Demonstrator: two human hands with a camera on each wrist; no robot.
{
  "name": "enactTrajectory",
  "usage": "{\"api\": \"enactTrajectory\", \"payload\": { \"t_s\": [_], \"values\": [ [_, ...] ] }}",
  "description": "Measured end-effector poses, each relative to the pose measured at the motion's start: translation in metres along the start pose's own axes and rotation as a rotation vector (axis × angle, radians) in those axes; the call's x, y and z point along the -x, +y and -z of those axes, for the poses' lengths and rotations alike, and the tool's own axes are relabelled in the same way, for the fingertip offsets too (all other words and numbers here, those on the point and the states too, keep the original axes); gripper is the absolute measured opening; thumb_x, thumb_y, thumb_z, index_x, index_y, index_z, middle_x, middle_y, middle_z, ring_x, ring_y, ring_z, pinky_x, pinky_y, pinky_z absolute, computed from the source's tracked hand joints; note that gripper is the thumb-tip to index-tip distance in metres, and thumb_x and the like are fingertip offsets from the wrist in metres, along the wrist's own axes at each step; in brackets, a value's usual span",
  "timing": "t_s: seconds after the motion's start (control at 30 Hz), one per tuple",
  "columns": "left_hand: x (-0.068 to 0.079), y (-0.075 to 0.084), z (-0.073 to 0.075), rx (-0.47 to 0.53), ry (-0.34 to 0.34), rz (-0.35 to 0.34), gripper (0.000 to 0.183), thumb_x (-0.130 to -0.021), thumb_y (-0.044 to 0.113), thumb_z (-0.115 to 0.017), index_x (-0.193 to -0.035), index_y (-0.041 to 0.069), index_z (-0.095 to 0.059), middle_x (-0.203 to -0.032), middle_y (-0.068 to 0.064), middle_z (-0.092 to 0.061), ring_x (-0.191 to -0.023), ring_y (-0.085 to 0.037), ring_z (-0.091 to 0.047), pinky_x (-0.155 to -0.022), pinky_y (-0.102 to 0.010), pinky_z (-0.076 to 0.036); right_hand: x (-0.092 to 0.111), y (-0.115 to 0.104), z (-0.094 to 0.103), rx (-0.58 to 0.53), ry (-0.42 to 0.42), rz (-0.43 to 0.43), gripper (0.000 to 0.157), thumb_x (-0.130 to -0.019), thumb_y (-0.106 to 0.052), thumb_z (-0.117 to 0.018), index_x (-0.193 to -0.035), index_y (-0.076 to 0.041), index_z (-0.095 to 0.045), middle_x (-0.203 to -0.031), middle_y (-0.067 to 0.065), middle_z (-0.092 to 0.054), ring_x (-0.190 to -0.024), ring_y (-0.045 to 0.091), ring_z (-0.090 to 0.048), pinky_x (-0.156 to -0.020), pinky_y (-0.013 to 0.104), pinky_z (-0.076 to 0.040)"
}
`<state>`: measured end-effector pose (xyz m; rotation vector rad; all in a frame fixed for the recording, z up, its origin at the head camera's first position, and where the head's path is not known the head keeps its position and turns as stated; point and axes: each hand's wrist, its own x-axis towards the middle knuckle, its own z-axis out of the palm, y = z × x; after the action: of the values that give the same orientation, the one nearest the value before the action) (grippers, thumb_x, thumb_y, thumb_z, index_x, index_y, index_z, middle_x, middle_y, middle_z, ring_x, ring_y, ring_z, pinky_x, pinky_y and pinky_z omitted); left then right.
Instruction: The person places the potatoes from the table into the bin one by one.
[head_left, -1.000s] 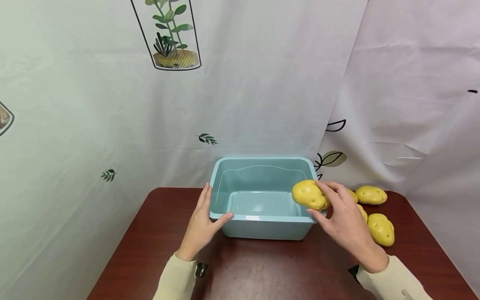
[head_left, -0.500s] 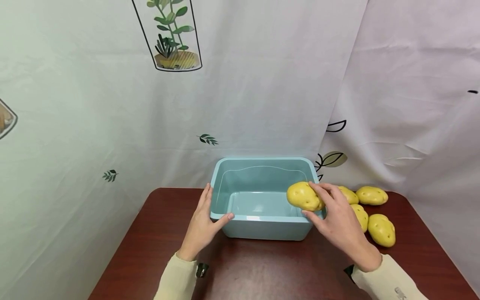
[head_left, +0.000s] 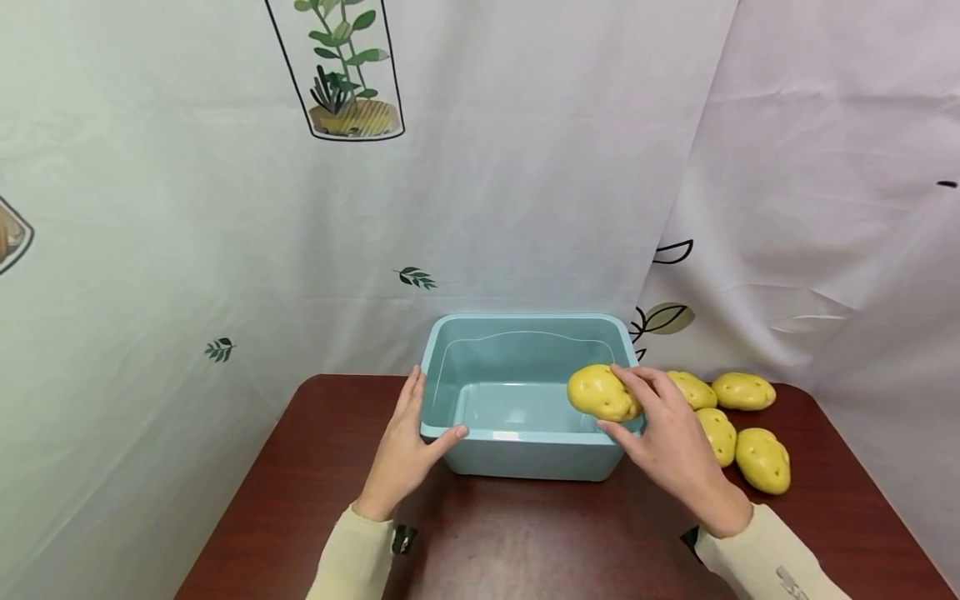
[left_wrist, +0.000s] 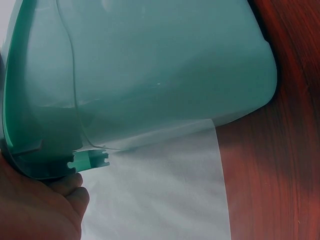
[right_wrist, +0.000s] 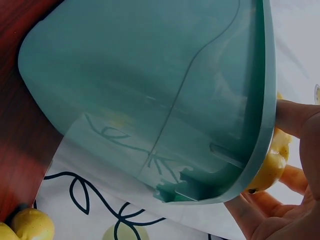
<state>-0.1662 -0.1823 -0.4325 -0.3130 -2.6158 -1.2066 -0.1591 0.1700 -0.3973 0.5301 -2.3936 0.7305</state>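
My right hand point(head_left: 673, 446) pinches a yellow potato point(head_left: 602, 392) between thumb and fingers, over the right side of a light blue plastic tub point(head_left: 525, 457). In the right wrist view, this potato point(right_wrist: 272, 165) shows partly beyond the tub's rim, with fingers around it. No potato shows on the visible part of the tub's floor. At the tub's front left corner, my left hand point(head_left: 405, 454) grips the rim, thumb over the front edge and fingers along the left wall. The left wrist view shows the left hand's point(left_wrist: 45, 205) fingers bent under the rim.
Several more potatoes lie on the dark red table point(head_left: 517, 542) right of the tub, one point(head_left: 762, 461) nearest the front and another point(head_left: 743, 391) at the back. Behind the table hangs a pale cloth point(head_left: 525, 167) printed with plants.
My right hand has moved a little left with the potato, farther over the tub. More of the potatoes on the table now show behind it. My left hand stays at the tub's corner.
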Motion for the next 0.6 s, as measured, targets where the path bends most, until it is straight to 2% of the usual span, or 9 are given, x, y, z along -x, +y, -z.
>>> {"api": "enactTrajectory", "payload": {
  "t_s": [0.6],
  "values": [
    [-0.0001, 0.0001, 0.0002, -0.015, 0.0, -0.004, 0.107, -0.086, 0.058, -0.074, -0.161, 0.007, -0.017, -0.168, 0.003, -0.009, -0.151, -0.025, -0.024, -0.111, -0.057, -0.034, -0.0008, 0.0068, -0.0029, 0.0, -0.045, 0.02, 0.072, -0.074, -0.024, -0.091, -0.136, -0.005, -0.061, -0.121, 0.015, -0.058, -0.103, 0.031, -0.06, -0.083, 0.049, -0.051]
  ]
}}
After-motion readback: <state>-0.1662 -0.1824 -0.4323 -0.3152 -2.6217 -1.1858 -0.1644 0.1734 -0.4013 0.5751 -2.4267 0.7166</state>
